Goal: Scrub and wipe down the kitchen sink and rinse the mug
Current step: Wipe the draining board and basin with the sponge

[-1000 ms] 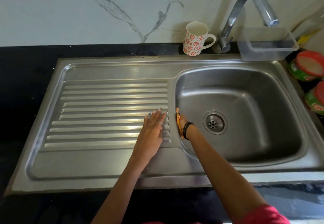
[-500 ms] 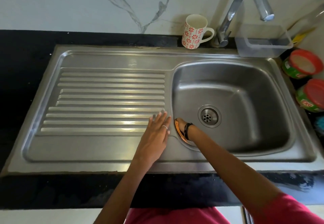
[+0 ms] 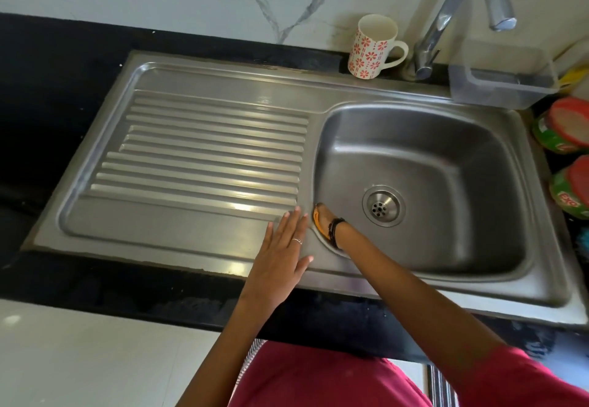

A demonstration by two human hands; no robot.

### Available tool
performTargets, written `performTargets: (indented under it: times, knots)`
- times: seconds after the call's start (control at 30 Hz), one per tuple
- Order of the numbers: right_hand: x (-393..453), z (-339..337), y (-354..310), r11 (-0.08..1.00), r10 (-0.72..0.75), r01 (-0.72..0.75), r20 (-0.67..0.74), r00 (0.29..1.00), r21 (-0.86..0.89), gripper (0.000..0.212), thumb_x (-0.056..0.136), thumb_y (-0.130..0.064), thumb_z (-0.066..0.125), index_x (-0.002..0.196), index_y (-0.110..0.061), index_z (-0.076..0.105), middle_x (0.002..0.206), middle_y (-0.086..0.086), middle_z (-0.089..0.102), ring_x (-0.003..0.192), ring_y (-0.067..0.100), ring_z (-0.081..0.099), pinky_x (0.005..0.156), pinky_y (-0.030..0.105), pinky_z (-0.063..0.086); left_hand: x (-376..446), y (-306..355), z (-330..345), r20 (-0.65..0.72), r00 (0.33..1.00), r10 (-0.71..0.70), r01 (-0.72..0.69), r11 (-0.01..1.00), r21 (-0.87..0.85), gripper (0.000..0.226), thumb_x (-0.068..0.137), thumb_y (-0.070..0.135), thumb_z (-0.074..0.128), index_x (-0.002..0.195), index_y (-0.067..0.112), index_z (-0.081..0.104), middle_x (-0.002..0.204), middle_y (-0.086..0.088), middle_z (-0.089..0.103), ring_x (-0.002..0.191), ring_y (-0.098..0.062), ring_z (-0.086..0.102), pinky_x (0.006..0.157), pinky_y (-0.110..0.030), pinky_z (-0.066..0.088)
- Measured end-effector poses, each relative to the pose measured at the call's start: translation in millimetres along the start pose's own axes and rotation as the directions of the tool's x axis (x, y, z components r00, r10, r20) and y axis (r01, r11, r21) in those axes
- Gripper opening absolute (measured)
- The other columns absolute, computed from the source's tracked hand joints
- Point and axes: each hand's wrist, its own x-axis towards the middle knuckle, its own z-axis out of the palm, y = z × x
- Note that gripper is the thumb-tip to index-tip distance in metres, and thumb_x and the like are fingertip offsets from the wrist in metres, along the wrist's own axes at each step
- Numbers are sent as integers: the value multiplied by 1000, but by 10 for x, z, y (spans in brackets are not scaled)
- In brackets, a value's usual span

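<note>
Left hand [image 3: 280, 253] flat, fingers straight, grip released, on sink [image 3: 191, 234] drainboard. Right hand [image 3: 325, 218] presses orange scrubber [image 3: 318, 221] against basin's left wall; grip state indeterminable. Mug [image 3: 371, 48] upright by faucet [image 3: 446, 17].

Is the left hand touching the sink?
Touching. The head view shows the left hand lying flat, fingers straight, on the sink beside the basin edge.

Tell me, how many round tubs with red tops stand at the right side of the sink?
2. One tub stands beside the basin's far right corner; the second tub stands just nearer. The frame edge cuts both, so more may be hidden.
</note>
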Motion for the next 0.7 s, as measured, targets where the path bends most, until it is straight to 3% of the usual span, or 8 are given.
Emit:
performTargets:
  times: [0.1, 0.2, 0.3, 0.4, 0.47, 0.6, 0.7]
  knots:
    - [24, 39, 163, 974, -45, 33, -48, 998, -226, 43, 99, -33, 20, 116, -11, 53, 131, 23, 51, 118, 35, 48, 101, 45, 37, 5, 110, 9, -30, 999, -25, 24, 999, -38, 77, 98, 40, 35, 141, 22, -26, 148, 5, -34, 137, -12, -30, 111, -29, -19]
    - [-145, -16, 286, 890, -221, 167, -82, 972, -425, 46, 97, -38, 16, 92, -19, 57, 105, 17, 65, 93, 30, 58, 80, 37, 45, 30, 196, 12, -19, 998, -59, 57, 995, -83, 80, 97, 38, 39, 138, 24, -28, 147, 6, -33, 137, -11, -29, 109, -29, -20]
    - [-357, -177, 419, 790, -387, 320, -19, 922, -523, 48, 99, -40, 15, 101, -17, 57, 93, 18, 64, 83, 28, 59, 70, 32, 43, 13, 252, 33, -17, 996, -85, 84, 992, -91, 84, 96, 38, 41, 134, 24, -32, 145, 7, -34, 136, -11, -29, 109, -29, -21]
    - [-427, -398, 584, 628, -480, 428, 109, 871, -650, 44, 99, -44, 19, 106, -20, 56, 95, 15, 65, 88, 30, 61, 76, 34, 48, -11, 321, 61, 5, 997, -77, 77, 989, -126, 86, 95, 33, 45, 135, 25, -31, 146, 8, -33, 136, -10, -30, 108, -28, -22]
    - [-419, -592, 700, 554, -446, 449, 206, 871, -701, 44, 98, -48, 20, 116, -22, 52, 103, 13, 63, 92, 29, 60, 79, 37, 49, -16, 362, 67, 12, 998, -65, 66, 988, -138, 86, 95, 32, 45, 136, 25, -30, 147, 8, -31, 137, -11, -28, 109, -28, -21]
    - [-385, -1125, 1008, 538, -273, 438, 342, 899, -720, 44, 97, -54, 14, 129, -44, 41, 121, 4, 59, 104, 25, 55, 87, 37, 44, 19, 476, 106, 9, 999, -53, 54, 988, -145, 82, 96, 34, 43, 137, 25, -27, 147, 9, -29, 137, -10, -27, 109, -27, -20]
    - [-462, -1520, 1167, 531, -162, 357, 322, 933, -769, 45, 96, -57, 10, 127, -50, 41, 129, 1, 56, 112, 23, 53, 96, 40, 41, 77, 554, 168, 15, 999, -37, 39, 989, -140, 79, 96, 35, 42, 138, 25, -24, 148, 9, -27, 137, -9, -27, 109, -27, -20]
